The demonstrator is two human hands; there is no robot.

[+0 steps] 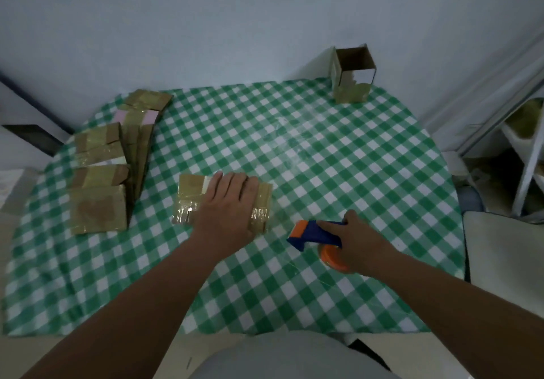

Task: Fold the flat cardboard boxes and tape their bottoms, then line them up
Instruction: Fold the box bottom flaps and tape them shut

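A flattened cardboard box (pixel 188 202) lies near the middle of a table covered by a green-and-white checked cloth (pixel 323 149). The brown card carries glossy, wrinkled strips of clear tape that catch the light. The left hand (pixel 229 202) rests palm-down on the box, fingers extended flat and together, gripping nothing. The right hand (pixel 356 246), just right of the box, is wrapped around the handle of a blue-and-orange tape dispenser (pixel 316 236), whose orange reel sits beneath the fingers. At the table's left edge, a stack of flat taped boxes (pixel 100 178) overlaps loosely. An erected box (pixel 351 75), open at the top, stands upright in the far right corner.
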